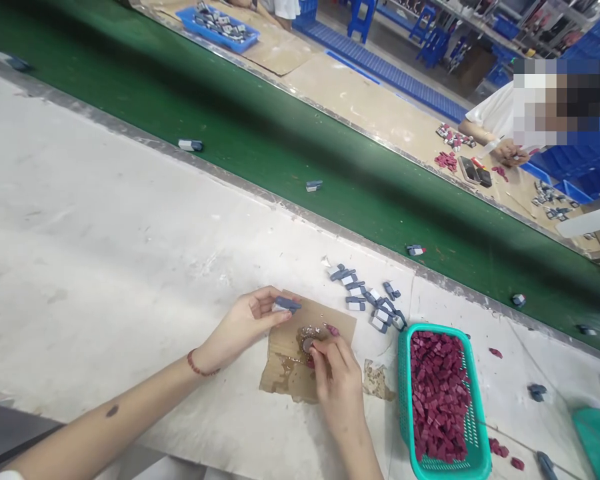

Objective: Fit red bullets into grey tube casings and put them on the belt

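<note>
My left hand (247,327) is closed on a small blue-grey and white plastic part (286,305), held just above the left edge of a piece of cardboard (293,383). My right hand (339,377) has its fingertips pinched together low over the cardboard's middle. Beside those fingertips are a small round grey thing (308,345) and a wet, shiny patch (310,331). A bit of dark red shows under the fingers, but I cannot make out what they grip. One dark red piece (333,329) lies on the cardboard just beyond my right hand.
Several blue-grey and white parts (357,291) lie behind the cardboard. To the right stands a green basket (405,400) full of dark red pieces (437,393). A green conveyor belt (260,153) carries spaced-out parts. Across it, a person (495,113) works at another table (350,100).
</note>
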